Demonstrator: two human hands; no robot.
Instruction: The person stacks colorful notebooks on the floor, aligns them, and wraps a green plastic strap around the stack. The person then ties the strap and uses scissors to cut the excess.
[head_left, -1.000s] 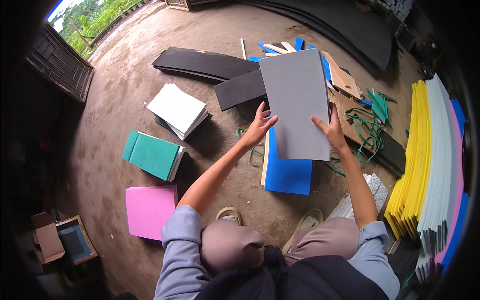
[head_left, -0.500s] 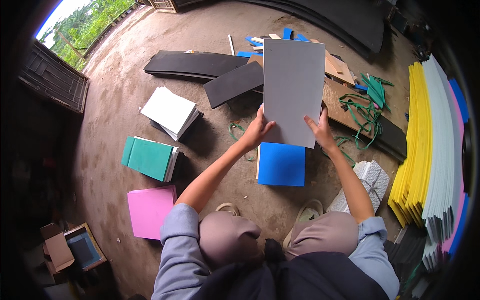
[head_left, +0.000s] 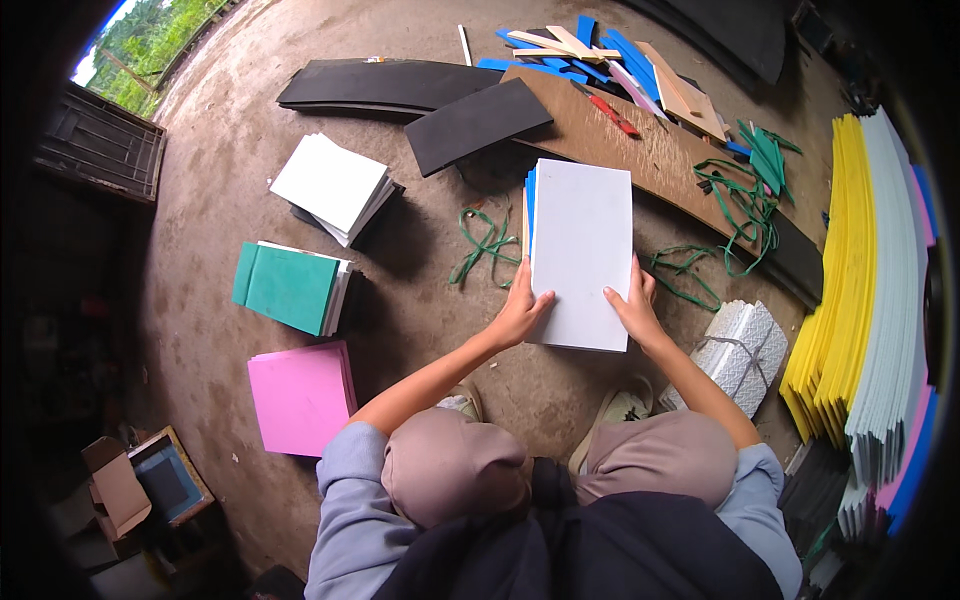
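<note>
A stack of pale grey rectangular sheets (head_left: 582,250) lies in front of me, on top of blue sheets (head_left: 531,215) whose edge shows along its left side. My left hand (head_left: 520,308) grips the left edge of the grey sheets, thumb on top. On the right edge, my right hand (head_left: 634,305) holds them the same way, with its other fingers partly hidden. Left of my arms stand a white stack (head_left: 330,185), a green-topped stack (head_left: 290,287) and a pink stack (head_left: 300,397).
Black boards (head_left: 478,125) and a brown board (head_left: 640,135) with a red-handled knife (head_left: 612,115) lie beyond the stack. Offcuts (head_left: 570,50) are heaped behind. Green straps (head_left: 485,240) lie on the floor. A tied patterned white bundle (head_left: 735,355) and tall yellow sheets (head_left: 835,280) are at right.
Both hands have brought the grey sheets down and toward me onto the blue stack, covering its top. The knife on the brown board has come into sight.
</note>
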